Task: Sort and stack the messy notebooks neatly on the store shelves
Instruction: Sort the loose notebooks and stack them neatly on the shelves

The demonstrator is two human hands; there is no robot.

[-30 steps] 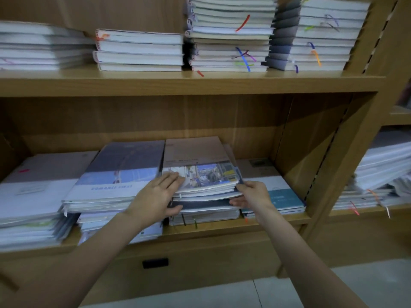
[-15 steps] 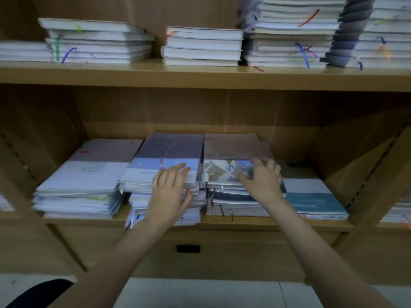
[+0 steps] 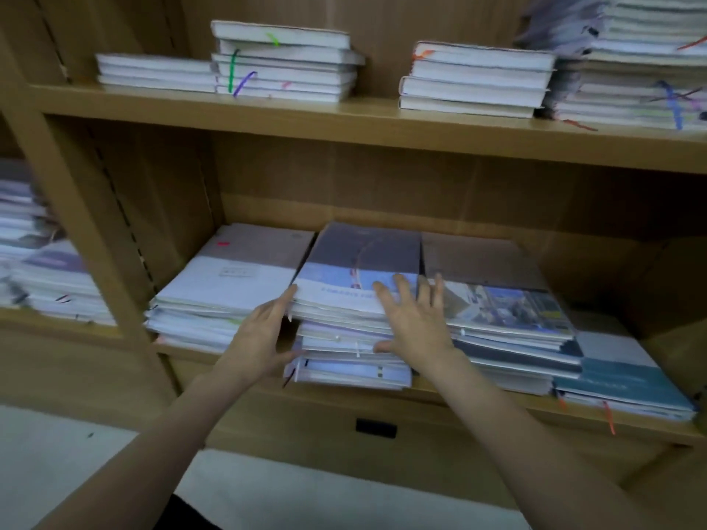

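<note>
Centre of frame, lower shelf (image 3: 451, 392): blue-covered notebook stack (image 3: 355, 300) sits skewed, lower books jutting forward. Your left hand (image 3: 264, 334) lies flat against stack's left side, fingers straight; right hand (image 3: 417, 323) spread on top cover, thumb at front edge. Thin soft covers likely slip and fan; stack probably heavy. Squeeze both sides low, square it.

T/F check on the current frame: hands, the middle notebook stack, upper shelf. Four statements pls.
1. Both hands are on the same stack, the blue-covered stack. True.
2. The right hand lies on the teal-covered stack. False: that stack sits untouched at the far right.
3. The left hand touches the stack's left edge. True.
4. The upper shelf holds no books. False: several stacks sit on it.
</note>
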